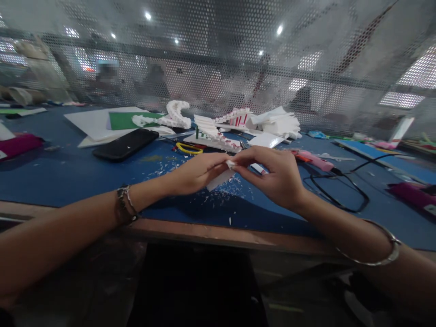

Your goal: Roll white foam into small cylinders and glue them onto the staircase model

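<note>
My left hand (199, 173) and my right hand (274, 175) meet above the front part of the blue table. Between their fingertips is a small white piece (230, 164), pinched from both sides; its exact kind is too small to make out. A flat white piece (220, 180) shows just below the left fingers, and I cannot tell whether it is held or lies on the table. White crumbs and shavings are scattered under and around both hands. Behind the hands stands a white stepped model (213, 129) with red and green parts.
Yellow-handled scissors (189, 148) and a black phone (126, 144) lie to the left. A pink glue gun (316, 161) with a looping black cord (340, 206) is at right. White sheets (88, 121), a curved white form (179, 114) and a perforated metal screen (218, 54) are behind.
</note>
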A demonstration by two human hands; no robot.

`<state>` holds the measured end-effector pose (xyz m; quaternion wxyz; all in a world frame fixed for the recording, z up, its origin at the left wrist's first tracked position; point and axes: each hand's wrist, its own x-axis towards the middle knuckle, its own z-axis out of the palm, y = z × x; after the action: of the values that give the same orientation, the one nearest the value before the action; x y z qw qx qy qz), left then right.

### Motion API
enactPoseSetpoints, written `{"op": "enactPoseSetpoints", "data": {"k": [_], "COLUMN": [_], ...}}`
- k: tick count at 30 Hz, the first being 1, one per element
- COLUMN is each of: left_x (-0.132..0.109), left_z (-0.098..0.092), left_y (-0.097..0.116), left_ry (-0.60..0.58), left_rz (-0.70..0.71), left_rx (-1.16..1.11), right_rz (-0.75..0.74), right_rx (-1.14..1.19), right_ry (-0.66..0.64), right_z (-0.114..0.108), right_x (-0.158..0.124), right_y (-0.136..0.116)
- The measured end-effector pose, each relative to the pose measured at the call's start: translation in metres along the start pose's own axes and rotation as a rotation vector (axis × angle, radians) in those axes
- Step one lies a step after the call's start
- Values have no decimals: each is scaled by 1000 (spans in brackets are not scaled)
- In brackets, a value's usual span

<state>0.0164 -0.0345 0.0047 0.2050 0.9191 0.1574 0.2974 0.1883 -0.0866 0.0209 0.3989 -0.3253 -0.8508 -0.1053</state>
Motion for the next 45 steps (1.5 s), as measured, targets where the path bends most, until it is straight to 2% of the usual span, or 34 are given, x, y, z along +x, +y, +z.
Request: {"op": "enactPoseSetpoints", "data": {"k": [7,12,21,25,31,36,41,45], "left_x": [0,-1,-3,-3,-1,-1,-1,-1], "left_z": [-1,-2,-3,-2,1,3,5,10], "left_y": [0,0,2,0,0,1,-4,-7], "left_ry": [-124,-158,-229,-210,-102,-85,63,106], "left_rz": [-164,-66,63,39,-65,-166,-84,-1], "left_rx": [-242,-188,-130,-156,-84,-322,-182,-197], "right_rz": [38,41,-76,-44,171,216,285,354], "right_rx": [204,273,101,133,356,440,501,490], "right_ry": [-73,-115,-147,-140,-73,-49,-92,-140], "right_z": [2,4,6,6,10,14,14,17], "right_x": [-1,-3,-5,-4,-5,-6,-2,-1], "right_y": [-4,-10,-14,-12,-3,3,-1,-4]}}
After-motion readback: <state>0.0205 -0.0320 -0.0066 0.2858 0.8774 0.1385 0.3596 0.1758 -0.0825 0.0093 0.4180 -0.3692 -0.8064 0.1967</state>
